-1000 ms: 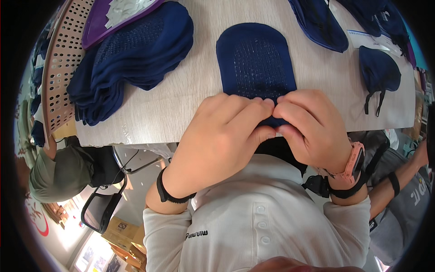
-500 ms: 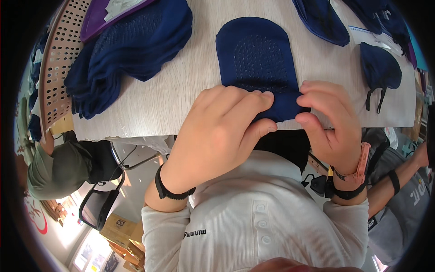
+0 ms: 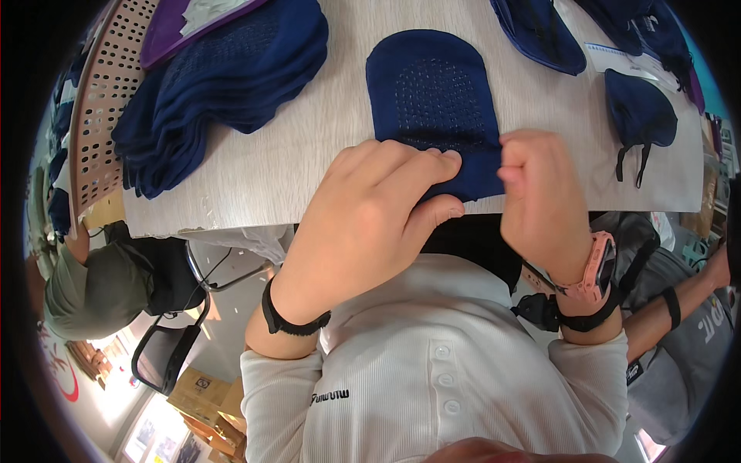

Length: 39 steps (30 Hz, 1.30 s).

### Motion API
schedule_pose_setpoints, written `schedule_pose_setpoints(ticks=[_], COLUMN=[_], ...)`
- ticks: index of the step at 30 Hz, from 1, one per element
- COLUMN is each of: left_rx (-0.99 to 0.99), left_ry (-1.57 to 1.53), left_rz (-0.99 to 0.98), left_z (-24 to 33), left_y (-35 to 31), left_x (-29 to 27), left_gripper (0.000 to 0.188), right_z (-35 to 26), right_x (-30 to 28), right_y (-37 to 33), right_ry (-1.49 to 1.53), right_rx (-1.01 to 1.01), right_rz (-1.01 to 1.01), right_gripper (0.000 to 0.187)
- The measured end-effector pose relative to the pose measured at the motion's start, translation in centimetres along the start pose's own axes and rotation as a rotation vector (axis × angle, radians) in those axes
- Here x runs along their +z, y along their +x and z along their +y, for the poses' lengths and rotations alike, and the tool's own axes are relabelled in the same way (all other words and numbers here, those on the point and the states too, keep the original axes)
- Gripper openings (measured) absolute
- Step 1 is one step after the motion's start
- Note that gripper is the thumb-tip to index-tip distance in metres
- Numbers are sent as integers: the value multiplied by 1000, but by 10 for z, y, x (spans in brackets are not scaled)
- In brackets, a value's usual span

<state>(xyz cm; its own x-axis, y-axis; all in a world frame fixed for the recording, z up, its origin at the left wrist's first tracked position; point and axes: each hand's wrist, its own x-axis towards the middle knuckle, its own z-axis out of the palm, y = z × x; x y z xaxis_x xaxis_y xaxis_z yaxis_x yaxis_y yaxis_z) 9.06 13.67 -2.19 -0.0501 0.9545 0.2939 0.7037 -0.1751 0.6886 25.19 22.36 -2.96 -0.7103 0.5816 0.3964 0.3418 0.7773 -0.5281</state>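
Pale wood-grain table w/ straight near edge [image 3: 285, 181] takes up most of the upper view. White ribbed short-sleeved shirt [image 3: 378, 370] w/ round buttons below; small dark lettering on chest, upside down from here. Fanned stack of navy fabric pieces [image 3: 255, 92] at table's L side. Co-worker's grey garment [image 3: 683, 393], far R, w/ big pale lettering, partly cut off.

Round-topped navy fabric piece w/ pale dotted patch [image 3: 428, 73] lies flat mid-table, near end by the table edge, in front of the person; no print legible on it. Left hand [image 3: 370, 204] is on its near L part: fingers together on top, thumb set apart toward the near edge w/ cloth showing btwn; can't tell if it pinches. Right hand [image 3: 544, 201] is curled in at the piece's R edge, fingers narrow & a bit blurred; can't tell if they grip cloth.

Pink perforated plastic basket [image 3: 110, 108] far L. Purple plastic tray [image 3: 164, 35] above the stack, w/ white slips [image 3: 207, 14] in it, any text too small. Brown cardboard box [image 3: 202, 392] lower L, dark printed mark. Small navy fabric pouch w/ black cords [image 3: 639, 108] on R of table, near white printed sheet w/ blue strip [image 3: 617, 62], print too small to read. Pink-strapped wristwatch [image 3: 600, 266] on R wrist, dial unreadable.
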Motion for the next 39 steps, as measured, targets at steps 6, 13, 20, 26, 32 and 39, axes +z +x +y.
schedule_pose_setpoints(ticks=[6,13,20,26,32,39], left_rx=[-38,-16,-26,-19,-13,-53], left_ry=[9,8,-4,-2,-19,-34], left_rz=[-28,17,13,-41,50,-17], left_z=[0,-7,2,-1,-3,-4], left_y=[-5,-7,-5,-1,-4,-7], left_x=[-4,-1,-6,-5,-6,-10], left_gripper=[29,28,31,30,28,31], right_z=[13,-52,-95,-78,-40,-27], right_x=[-28,-45,-36,-6,-28,-9], right_y=[-15,-20,-3,4,9,2], right_ry=[-37,381,367,224,37,-33], right_rx=[93,-210,-127,-213,-183,161], right_rz=[151,13,326,398,-103,-136], right_gripper=[17,25,35,29,19,26])
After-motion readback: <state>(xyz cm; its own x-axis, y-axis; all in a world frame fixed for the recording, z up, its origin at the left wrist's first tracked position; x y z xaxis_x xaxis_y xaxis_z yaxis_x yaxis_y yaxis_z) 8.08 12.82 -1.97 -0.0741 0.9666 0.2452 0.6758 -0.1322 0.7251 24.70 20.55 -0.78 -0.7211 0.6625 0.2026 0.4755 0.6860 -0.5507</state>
